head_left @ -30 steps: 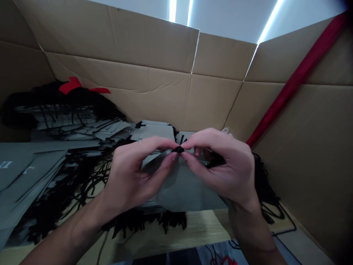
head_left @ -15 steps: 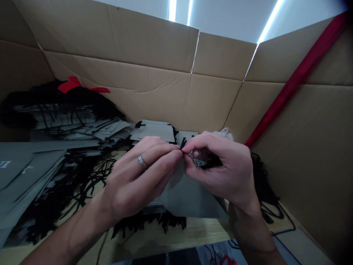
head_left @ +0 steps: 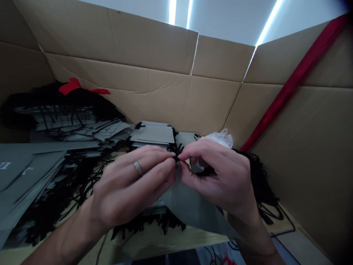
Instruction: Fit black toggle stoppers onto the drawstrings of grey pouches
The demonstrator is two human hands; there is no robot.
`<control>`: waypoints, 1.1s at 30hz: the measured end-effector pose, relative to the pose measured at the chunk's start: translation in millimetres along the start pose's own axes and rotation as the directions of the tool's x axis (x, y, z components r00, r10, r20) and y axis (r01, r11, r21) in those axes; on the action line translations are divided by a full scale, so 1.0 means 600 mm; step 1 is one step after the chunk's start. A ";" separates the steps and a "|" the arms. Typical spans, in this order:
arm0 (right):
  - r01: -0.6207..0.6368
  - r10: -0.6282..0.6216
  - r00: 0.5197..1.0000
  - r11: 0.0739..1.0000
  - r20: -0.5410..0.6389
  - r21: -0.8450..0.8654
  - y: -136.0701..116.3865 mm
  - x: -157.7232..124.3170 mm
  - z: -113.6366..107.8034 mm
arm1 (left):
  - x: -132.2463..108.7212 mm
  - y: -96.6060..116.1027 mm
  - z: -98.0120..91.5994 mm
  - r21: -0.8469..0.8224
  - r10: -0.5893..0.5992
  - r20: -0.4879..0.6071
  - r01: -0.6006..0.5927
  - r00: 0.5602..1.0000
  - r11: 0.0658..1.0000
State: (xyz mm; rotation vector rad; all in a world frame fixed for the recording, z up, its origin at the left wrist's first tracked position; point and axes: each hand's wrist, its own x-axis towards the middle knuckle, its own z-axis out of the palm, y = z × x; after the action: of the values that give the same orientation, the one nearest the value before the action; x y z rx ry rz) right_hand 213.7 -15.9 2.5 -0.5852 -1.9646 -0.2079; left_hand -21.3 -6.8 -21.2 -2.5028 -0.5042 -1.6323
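My left hand, with a ring on one finger, pinches a short black cord at the centre of the view. From the other side, my right hand pinches the same cord between thumb and forefinger. Below the fingertips hangs a grey paper sheet or bag, tilted and partly covered by both hands. Some pale lettering shows under my right hand. The exact shape of the cord between the fingertips is hidden.
Stacked grey bags with black cord ends stand behind my hands; a larger grey pile lies left. Black cords lie at the right, near a clear plastic bag. Cardboard walls enclose the wooden table.
Both hands have shifted slightly left and down. The cord ends that stood up between the fingertips are now lower and bunched, and more of the plastic bag shows.
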 end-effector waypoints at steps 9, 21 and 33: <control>-0.091 0.098 0.995 0.955 -0.011 0.281 0.006 -0.001 -0.007 | 0.026 0.004 0.001 -0.157 -0.133 -0.069 0.121 0.989 0.980; 0.015 -0.002 0.997 0.986 -0.079 0.164 0.017 0.001 0.001 | 0.020 0.010 0.016 0.030 -0.102 -0.129 0.107 0.986 0.994; 0.184 -0.169 0.974 0.978 -0.151 0.095 0.023 0.006 0.001 | 0.037 0.002 0.014 -0.538 -0.382 0.029 0.337 0.924 0.773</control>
State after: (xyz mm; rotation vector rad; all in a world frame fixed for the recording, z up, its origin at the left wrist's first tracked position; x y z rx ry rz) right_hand 218.7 -2.9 3.9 -0.3156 -1.8756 -0.2447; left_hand -5.6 -1.3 -4.6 -2.8307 -0.6225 -2.2902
